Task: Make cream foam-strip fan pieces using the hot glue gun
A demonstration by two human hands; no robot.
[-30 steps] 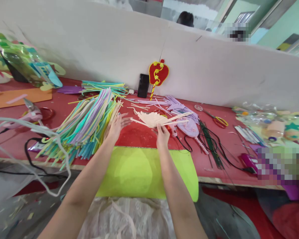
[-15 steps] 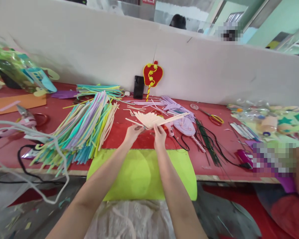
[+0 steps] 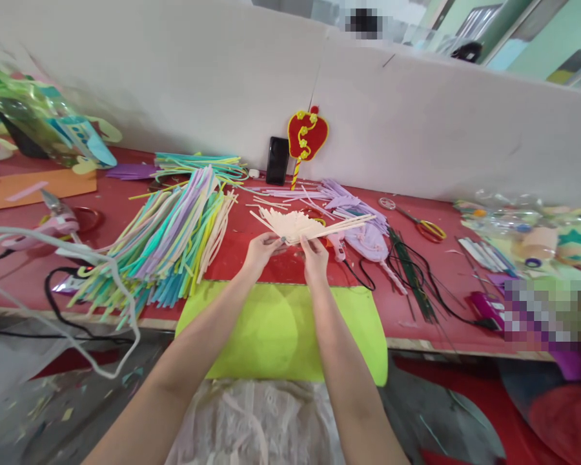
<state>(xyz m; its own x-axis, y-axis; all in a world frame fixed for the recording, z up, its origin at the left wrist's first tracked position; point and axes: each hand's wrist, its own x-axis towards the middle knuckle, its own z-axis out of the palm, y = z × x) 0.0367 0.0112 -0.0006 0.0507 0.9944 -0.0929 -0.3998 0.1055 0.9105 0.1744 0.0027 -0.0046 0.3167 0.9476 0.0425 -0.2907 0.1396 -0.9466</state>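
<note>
Cream pipe cleaners (image 3: 295, 224), fanned out side by side, are held between both hands above the red part of the table. My left hand (image 3: 263, 252) pinches the fan's lower left edge with closed fingers. On the lower right edge, my right hand (image 3: 314, 257) grips it, also closed, and longer cream stems stick out past it to the right. A pink glue gun (image 3: 337, 245) lies just right of my right hand. Left of my hands is a large pile of pastel pipe cleaners (image 3: 159, 242).
A yellow-green mat (image 3: 281, 329) lies under my forearms. Behind stand a black phone (image 3: 277, 161) and a red fan-shaped ornament (image 3: 308, 137). Scissors (image 3: 428, 229), dark green stems (image 3: 411, 278) and black cords lie right; another glue gun (image 3: 55, 223) lies left. Someone sits at far right.
The view has shifted a little, so the scene sits slightly further right. The cream fan tilts a bit more toward me and shows more spread; both hands keep hold of it.
</note>
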